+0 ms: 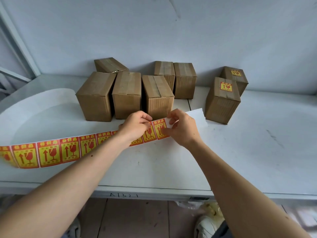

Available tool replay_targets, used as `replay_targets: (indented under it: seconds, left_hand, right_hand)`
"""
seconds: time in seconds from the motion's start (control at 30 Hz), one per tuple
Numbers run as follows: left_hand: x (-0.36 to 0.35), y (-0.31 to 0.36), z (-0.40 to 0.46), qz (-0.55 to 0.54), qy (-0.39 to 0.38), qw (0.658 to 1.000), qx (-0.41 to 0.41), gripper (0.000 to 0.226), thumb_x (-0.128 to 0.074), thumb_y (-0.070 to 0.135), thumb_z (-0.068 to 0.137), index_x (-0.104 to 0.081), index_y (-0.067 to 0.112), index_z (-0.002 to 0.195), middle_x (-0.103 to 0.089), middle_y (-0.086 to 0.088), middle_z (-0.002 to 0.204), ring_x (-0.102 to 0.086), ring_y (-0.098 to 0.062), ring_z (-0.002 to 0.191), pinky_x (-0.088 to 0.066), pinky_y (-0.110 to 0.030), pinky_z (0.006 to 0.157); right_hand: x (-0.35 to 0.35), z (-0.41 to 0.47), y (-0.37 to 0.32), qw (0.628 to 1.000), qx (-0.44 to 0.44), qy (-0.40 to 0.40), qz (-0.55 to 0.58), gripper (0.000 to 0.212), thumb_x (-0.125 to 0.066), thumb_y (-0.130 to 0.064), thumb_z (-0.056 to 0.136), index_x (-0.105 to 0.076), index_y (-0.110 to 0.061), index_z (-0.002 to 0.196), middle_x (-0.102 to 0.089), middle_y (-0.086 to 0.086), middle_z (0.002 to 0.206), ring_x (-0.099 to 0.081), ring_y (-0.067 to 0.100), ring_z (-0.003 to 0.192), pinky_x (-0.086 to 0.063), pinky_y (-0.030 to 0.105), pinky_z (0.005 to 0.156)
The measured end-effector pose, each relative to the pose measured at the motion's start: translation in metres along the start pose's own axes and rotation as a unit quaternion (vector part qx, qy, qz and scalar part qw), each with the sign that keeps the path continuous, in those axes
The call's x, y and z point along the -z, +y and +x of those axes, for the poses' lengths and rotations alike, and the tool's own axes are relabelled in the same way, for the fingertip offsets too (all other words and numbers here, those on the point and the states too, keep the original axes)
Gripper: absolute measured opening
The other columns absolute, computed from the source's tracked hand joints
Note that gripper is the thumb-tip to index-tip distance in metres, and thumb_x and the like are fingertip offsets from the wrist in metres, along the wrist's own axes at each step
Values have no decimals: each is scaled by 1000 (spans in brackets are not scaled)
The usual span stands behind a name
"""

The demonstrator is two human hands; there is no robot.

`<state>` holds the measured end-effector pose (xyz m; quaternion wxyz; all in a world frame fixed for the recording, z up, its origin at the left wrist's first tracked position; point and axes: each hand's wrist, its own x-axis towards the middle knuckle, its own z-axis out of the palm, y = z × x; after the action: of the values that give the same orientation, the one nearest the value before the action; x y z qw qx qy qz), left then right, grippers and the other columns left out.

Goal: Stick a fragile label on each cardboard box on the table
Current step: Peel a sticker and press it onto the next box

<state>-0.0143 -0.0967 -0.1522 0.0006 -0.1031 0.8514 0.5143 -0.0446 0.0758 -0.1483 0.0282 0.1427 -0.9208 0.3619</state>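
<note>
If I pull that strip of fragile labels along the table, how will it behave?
The label strip is probably floppy: it curves and sags across the table. It likely weighs little, being thin paper. The end label may curl or stick to fingers, since the right hand is peeling it while the left hand holds the strip.

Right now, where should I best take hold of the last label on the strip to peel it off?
Pinch the end label at its free right edge, coming from the right, where the right hand already is. The left hand pins the strip just beside it.
</note>
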Motion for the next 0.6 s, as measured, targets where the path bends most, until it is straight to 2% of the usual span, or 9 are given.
replay_targets:
  seconds: [0.13,0.33,0.47,0.6]
  left_hand:
    - [0,6,-5,-34,0,999,5,6,-62,28,87,-59,29,93,-73,8,91,-69,-20,93,-49,-52,94]
    - [0,11,-11,-46,-17,999,1,10,-60,21,92,-58,23,101,-72,1,98,-68,-20,95,-52,-48,92]
    - [1,15,-14,-65,-26,998,-2,14,-56,14,95,-55,13,109,-70,-5,102,-67,-21,95,-54,-37,84]
    - [1,14,-14,-58,-32,998,-6,13,-56,16,95,-54,16,108,-69,-5,101,-66,-21,96,-54,-42,87]
  right_hand:
    - [0,0,0,1000,19,-6,-18,43,-83,-30,73,-66,-20,111,-58,-1,106,-59,15,88,-54,27,73]
    - [2,-2,-1,999,36,-22,-19,38,-80,-31,77,-69,-21,112,-59,-3,99,-56,12,78,-48,23,62]
    - [4,-2,-2,998,45,-44,-7,40,-79,-31,78,-68,-23,115,-59,-2,105,-57,9,72,-41,14,57]
    - [5,-4,-5,997,60,-39,4,33,-78,-25,80,-70,-21,112,-62,-2,108,-60,7,79,-43,10,59]
